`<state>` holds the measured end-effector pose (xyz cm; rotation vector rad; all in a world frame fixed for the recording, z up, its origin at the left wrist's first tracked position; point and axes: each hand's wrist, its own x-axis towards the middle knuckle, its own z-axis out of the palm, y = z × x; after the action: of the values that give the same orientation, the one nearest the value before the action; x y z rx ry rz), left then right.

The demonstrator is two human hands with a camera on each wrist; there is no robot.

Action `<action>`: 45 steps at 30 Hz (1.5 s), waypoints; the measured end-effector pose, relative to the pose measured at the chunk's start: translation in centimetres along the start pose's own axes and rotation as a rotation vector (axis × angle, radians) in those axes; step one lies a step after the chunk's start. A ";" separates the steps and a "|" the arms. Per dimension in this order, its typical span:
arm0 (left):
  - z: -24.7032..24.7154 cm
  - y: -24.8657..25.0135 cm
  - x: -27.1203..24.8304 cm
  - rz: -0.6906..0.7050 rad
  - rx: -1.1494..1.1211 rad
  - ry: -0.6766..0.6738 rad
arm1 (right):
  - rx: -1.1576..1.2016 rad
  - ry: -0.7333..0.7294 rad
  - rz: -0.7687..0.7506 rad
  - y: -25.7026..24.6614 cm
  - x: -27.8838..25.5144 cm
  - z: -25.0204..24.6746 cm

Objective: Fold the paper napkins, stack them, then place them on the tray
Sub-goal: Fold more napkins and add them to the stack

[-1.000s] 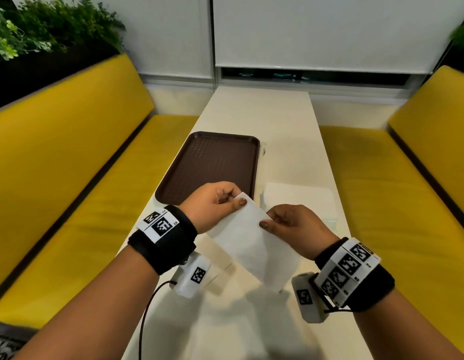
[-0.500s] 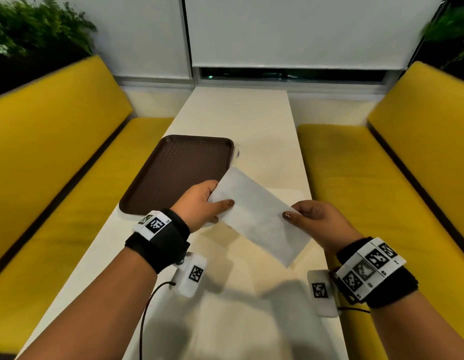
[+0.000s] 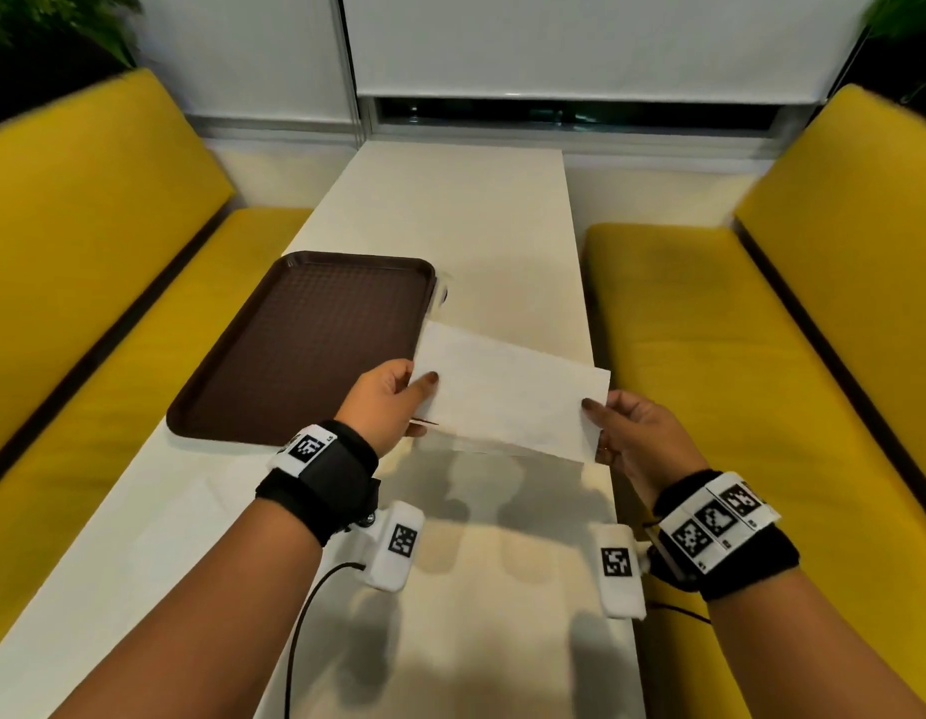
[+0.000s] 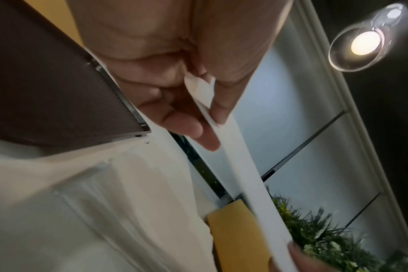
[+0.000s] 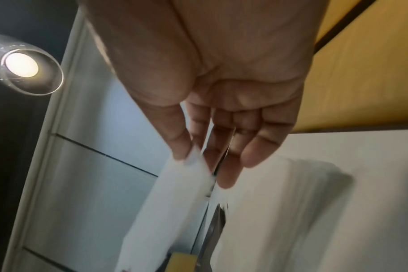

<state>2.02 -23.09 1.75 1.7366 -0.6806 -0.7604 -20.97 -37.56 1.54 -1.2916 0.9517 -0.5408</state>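
Left hand (image 3: pixel 385 399) and right hand (image 3: pixel 629 438) pinch opposite ends of white folded paper napkin (image 3: pixel 507 394) above white table (image 3: pixel 466 210); brown rectangular plastic tray (image 3: pixel 295 350) just left, yellow benches (image 3: pixel 762 355) flank both table edges.

Warm ceiling lamp (image 4: pixel 364 45) glares; wrist views blurred; soft shadows on table (image 3: pixel 476 604).

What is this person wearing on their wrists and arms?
Both forearms are bare, without sleeves. Each wrist carries a wide black band with white tags printed in black-and-white square codes: the left hand has one tag showing, the right hand a strip of three. A small white box with one such code hangs under each wrist, and a thin black cable runs from each. The thumbnails look dark.
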 end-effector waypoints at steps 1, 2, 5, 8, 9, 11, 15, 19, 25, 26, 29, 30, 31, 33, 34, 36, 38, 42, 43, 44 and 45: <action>0.1 -0.3 0.4 -0.012 0.015 0.014 | -0.039 0.032 -0.001 0.0 0.9 -0.1; 0.3 -0.5 0.7 -0.020 0.036 0.028 | -0.095 0.066 -0.005 0.2 2.0 -0.3; 0.9 -1.3 1.8 -0.046 0.133 0.055 | -0.219 0.174 -0.014 0.7 4.6 -0.2; 1.3 -2.0 2.5 -0.055 0.175 0.115 | -0.344 0.203 -0.041 1.2 6.0 0.3; 1.4 -2.3 2.8 -0.066 0.188 0.131 | -0.377 0.210 -0.041 1.4 6.2 0.4; 1.4 -2.8 3.2 -0.081 0.245 0.155 | -0.463 0.210 -0.023 2.0 6.7 0.5; 1.8 -3.8 3.4 -0.082 0.357 0.179 | -0.589 0.203 0.009 3.4 7.4 0.5; 2.2 -4.9 3.6 -0.087 0.411 0.198 | -0.651 0.207 0.019 4.0 7.4 0.6; 2.3 -5.6 3.6 -0.134 0.415 0.215 | -0.732 0.229 0.084 4.3 7.5 0.9; 2.3 -5.5 3.6 -0.136 0.431 0.221 | -0.747 0.233 0.091 4.2 7.4 0.9; 1.9 -5.3 3.2 -0.125 0.474 0.243 | -0.810 0.250 0.094 3.5 6.7 1.0; 1.7 -5.1 3.0 -0.112 0.476 0.255 | -0.831 0.259 0.080 3.0 6.4 1.1; 1.5 -4.9 2.7 -0.102 0.478 0.263 | -0.845 0.269 0.061 2.6 6.2 1.2; 0.9 -4.4 2.1 -0.087 0.477 0.274 | -0.860 0.272 0.012 1.7 5.4 1.7; 0.6 -4.2 1.8 -0.081 0.474 0.277 | -0.859 0.259 -0.014 1.4 5.0 2.1; -0.2 -3.9 1.0 -0.063 0.460 0.287 | -0.846 0.220 -0.058 0.6 4.0 3.2; -1.2 -3.7 0.0 -0.047 0.452 0.291 | -0.826 0.164 -0.083 -0.2 2.7 4.8; -4.1 -3.8 -2.3 -0.018 0.448 0.293 | -0.820 0.040 -0.150 -0.8 -0.4 8.7; -5.2 -4.0 -3.0 -0.015 0.442 0.300 | -0.829 0.009 -0.165 -0.7 -1.2 9.8; -6.3 -4.3 -3.6 -0.025 0.444 0.305 | -0.843 -0.023 -0.175 -0.6 -1.9 10.9; -7.6 -4.7 -4.3 -0.040 0.449 0.313 | -0.860 -0.056 -0.180 -0.4 -2.6 12.0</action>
<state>5.47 -14.07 -0.33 2.2229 -0.6317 -0.3600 -12.30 -28.88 2.54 -2.1627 1.0677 -0.2161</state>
